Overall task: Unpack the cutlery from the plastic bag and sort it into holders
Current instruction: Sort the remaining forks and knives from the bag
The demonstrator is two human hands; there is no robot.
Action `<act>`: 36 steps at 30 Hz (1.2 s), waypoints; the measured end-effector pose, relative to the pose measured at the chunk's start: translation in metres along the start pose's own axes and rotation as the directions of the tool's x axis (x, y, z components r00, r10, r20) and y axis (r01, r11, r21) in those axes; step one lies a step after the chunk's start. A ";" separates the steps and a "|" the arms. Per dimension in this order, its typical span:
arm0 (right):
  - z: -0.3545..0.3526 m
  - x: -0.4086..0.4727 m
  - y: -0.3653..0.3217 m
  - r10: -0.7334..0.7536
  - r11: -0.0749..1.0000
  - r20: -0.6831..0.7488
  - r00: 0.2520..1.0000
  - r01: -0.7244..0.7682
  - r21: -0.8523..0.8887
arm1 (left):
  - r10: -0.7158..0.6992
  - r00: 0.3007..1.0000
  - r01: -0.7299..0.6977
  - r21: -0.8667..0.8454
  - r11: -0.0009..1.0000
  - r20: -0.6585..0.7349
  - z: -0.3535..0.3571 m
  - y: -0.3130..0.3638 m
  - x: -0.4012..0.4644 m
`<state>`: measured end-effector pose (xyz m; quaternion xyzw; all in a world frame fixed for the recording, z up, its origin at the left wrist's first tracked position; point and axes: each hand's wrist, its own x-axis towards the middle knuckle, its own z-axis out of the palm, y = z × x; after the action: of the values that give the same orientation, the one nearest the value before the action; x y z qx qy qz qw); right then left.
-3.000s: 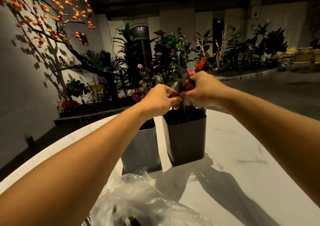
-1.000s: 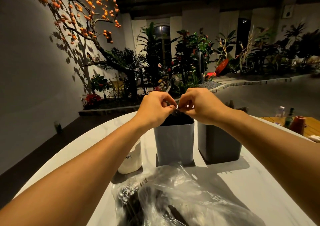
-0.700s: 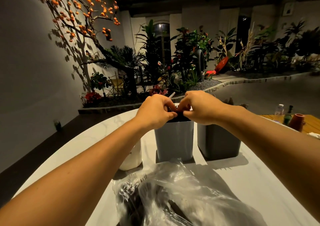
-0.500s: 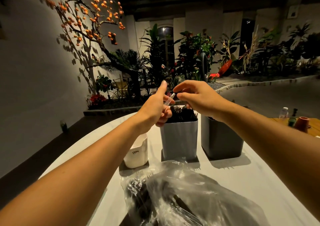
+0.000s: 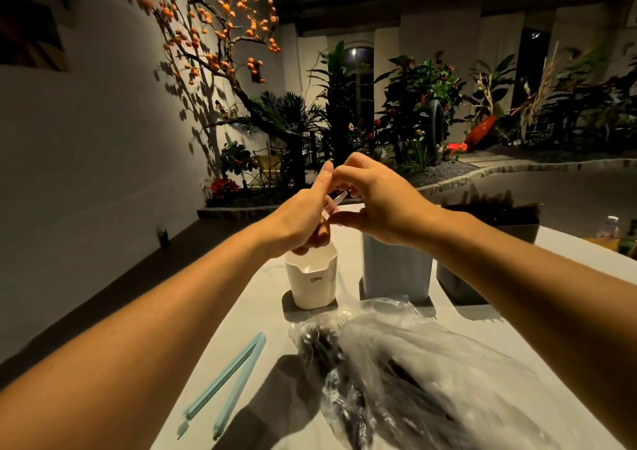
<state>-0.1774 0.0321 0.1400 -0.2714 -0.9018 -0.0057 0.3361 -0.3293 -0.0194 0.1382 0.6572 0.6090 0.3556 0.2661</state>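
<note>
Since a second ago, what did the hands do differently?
Both hands rose from the light grey square holder and shifted left: the left hand is above the white plastic cup, and with the right hand pinches a thin clear stick. The holders and the clear plastic bag stayed put.

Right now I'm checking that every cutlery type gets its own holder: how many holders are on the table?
3, in a row behind the plastic bag: white holder on the left, grey holder in the middle, dark holder on the right, partly hidden by the right arm.
</note>
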 end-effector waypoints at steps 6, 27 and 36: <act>0.019 0.005 -0.008 -0.039 0.986 -0.028 0.999 0.034 -0.162 | 0.045 0.980 -0.048 -0.013 0.999 -0.196 -0.013 -0.028 0.009; 0.104 0.030 0.015 0.409 0.896 0.200 0.890 -0.433 0.098 | 0.230 0.879 -0.094 0.321 0.943 -0.417 -0.013 -0.102 0.044; 0.107 0.026 0.024 0.357 0.930 0.253 0.899 -0.369 0.000 | 0.023 0.957 0.116 0.455 0.883 -0.289 0.002 -0.117 0.047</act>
<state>-0.2467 0.0855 0.0689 -0.4249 -0.8703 0.1127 0.2221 -0.3992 0.0408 0.0519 0.6285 0.7243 0.2830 0.0178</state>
